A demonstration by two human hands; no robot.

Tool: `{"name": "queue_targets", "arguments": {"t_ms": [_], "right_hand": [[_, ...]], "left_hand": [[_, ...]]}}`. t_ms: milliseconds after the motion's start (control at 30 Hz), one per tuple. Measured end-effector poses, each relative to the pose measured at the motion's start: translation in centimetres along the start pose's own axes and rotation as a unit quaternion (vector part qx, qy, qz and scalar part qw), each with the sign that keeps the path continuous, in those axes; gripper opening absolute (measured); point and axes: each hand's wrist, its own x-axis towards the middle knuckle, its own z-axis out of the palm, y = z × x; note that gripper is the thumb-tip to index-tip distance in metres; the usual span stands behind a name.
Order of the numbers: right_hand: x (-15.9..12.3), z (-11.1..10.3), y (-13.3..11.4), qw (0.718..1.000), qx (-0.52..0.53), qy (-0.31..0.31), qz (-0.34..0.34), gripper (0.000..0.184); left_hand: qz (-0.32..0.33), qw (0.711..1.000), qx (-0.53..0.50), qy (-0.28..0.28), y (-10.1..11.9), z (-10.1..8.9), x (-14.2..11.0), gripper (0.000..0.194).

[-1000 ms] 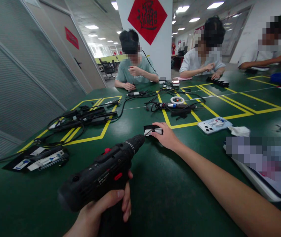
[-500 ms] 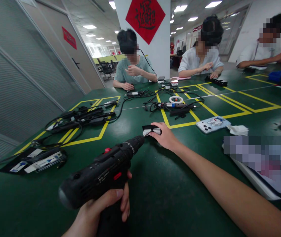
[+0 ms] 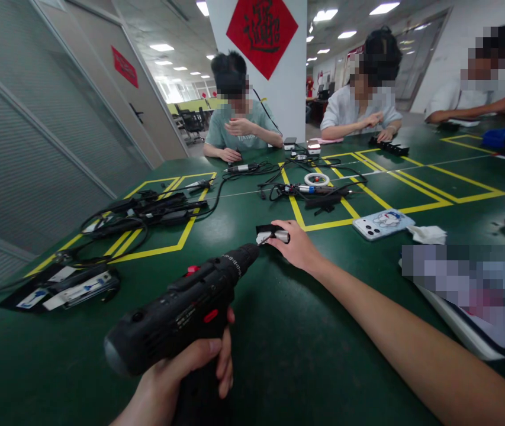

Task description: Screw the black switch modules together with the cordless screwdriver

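Note:
My left hand [image 3: 199, 361] is wrapped round the grip of a black cordless drill [image 3: 176, 316] with red switches. Its chuck points away and to the right. A thin bit [image 3: 264, 239] runs from the chuck to a small black-and-silver part [image 3: 280, 236]; whether the tip touches it or sits in a screw cannot be made out. My right hand [image 3: 297, 244] pinches that part against the table, thumb on the near side and fingers on the far side. The far side of the part is hidden by my fingers.
Cables and black devices [image 3: 145, 216] lie at the left, above a black pouch with labels [image 3: 57, 290]. Beyond my hands lie a white ring [image 3: 317, 179] and tools. A phone [image 3: 383, 223], tissue [image 3: 427, 234] and covered stack [image 3: 452, 319] are on the right. Several people sit opposite.
The view has shifted slightly over the second. Both hands keep their holds, and the drill stays lined up with the small part. Little else differs.

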Motion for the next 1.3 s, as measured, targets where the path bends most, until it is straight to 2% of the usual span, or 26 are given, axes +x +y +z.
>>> {"name": "queue_targets", "arguments": {"t_ms": [367,700,1300], "right_hand": [[-0.07,-0.17,-0.24,1.0,-0.006,-0.008,0.004,0.042],[-0.04,-0.15,-0.29,1.0,0.008,-0.007,0.007,0.042],[-0.07,-0.07,-0.09,1.0,0.003,-0.002,0.001,0.042]], "left_hand": [[0.0,1.0,-0.006,0.014,-0.16,-0.05,-0.03,0.024],[0.007,1.0,0.0,-0.009,-0.28,-0.1,0.05,0.026],[0.002,1.0,-0.007,-0.004,-0.29,-0.07,0.06,0.024]]}}
